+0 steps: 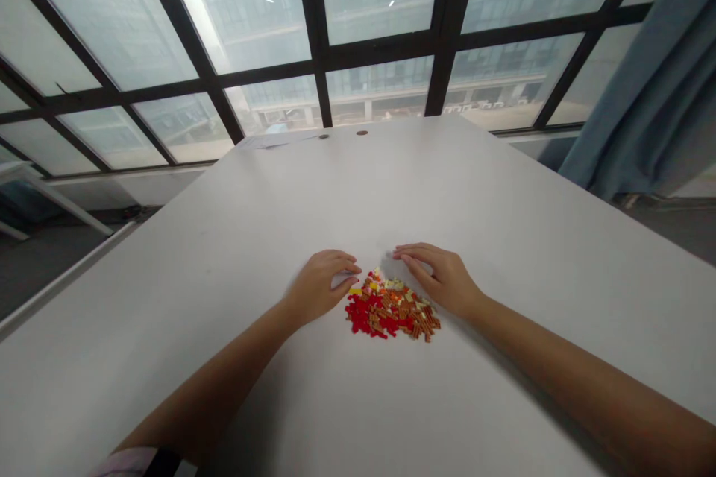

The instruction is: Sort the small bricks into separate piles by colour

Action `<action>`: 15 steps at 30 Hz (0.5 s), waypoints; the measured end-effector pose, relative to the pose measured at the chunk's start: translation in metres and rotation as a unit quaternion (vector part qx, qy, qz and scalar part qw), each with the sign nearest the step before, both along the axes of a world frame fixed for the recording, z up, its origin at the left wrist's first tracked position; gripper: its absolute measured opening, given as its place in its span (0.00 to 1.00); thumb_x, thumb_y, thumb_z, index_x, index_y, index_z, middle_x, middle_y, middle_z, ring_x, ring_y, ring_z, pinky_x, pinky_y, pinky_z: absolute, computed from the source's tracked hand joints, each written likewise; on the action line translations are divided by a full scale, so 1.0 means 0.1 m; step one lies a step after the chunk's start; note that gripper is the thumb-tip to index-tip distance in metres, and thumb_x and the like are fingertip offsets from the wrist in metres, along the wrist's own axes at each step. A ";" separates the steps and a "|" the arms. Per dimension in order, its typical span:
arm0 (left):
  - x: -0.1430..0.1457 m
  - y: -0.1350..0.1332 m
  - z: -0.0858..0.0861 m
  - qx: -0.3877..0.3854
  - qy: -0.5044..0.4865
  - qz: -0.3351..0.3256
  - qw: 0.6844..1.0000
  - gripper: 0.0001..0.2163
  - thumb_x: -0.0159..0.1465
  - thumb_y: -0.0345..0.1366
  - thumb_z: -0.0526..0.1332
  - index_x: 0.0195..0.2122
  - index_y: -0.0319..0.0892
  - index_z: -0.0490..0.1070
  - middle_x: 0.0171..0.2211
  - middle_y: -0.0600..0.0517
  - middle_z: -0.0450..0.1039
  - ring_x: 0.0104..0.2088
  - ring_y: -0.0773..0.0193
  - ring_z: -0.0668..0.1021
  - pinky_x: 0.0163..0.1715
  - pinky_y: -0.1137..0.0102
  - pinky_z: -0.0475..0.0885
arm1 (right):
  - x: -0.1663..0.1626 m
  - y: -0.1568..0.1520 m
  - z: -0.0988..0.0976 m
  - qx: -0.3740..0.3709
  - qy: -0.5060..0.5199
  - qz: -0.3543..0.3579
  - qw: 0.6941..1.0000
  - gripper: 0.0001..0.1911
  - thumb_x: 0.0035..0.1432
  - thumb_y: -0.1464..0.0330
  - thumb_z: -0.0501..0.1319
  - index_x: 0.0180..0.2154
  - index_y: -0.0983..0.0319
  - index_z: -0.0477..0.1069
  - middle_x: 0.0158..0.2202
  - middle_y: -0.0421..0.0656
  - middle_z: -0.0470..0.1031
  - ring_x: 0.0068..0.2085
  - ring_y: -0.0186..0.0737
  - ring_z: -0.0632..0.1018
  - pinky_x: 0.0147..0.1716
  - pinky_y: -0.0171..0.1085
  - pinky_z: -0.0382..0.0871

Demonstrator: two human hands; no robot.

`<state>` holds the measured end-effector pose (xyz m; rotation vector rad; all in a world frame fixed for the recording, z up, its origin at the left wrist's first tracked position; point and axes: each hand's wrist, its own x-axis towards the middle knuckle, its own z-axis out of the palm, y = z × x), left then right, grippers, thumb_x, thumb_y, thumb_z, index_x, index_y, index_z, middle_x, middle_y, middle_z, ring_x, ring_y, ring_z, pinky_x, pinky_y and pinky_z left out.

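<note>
A small heap of tiny bricks (391,307), red, brown, orange, yellow and cream, lies on the white table (503,238) in front of me. My left hand (320,285) rests on the table at the heap's left edge, fingers curved and held together, tips touching the outermost pieces. My right hand (439,277) lies on the heap's right side, fingers stretched toward the left, cupping the far edge of the pile. Neither hand lifts a piece that I can see.
Two small dark round marks (342,135) sit near the table's far edge, beside a flat sheet of paper (268,141). Large black-framed windows stand behind. A blue curtain (654,97) hangs at the right. The floor shows at the left.
</note>
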<state>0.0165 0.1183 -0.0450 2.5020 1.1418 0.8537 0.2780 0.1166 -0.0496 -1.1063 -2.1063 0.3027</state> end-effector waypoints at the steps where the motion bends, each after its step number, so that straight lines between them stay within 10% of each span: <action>1: -0.02 -0.01 -0.02 0.000 -0.015 0.004 1.000 0.07 0.65 0.37 0.60 0.38 0.46 0.78 0.43 0.47 0.80 0.47 0.57 0.79 0.52 0.58 0.72 | 0.01 -0.01 -0.01 0.004 0.006 0.002 1.000 0.16 0.67 0.64 0.50 0.44 0.58 0.76 0.45 0.46 0.81 0.46 0.45 0.80 0.49 0.49 0.75; 15: -0.09 0.03 -0.03 -0.087 -0.136 0.043 0.986 0.08 0.64 0.32 0.57 0.41 0.43 0.75 0.43 0.47 0.79 0.46 0.60 0.80 0.50 0.60 0.77 | 0.01 -0.05 -0.01 0.032 -0.025 0.085 0.996 0.14 0.65 0.70 0.51 0.46 0.57 0.73 0.47 0.46 0.78 0.48 0.42 0.79 0.48 0.44 0.75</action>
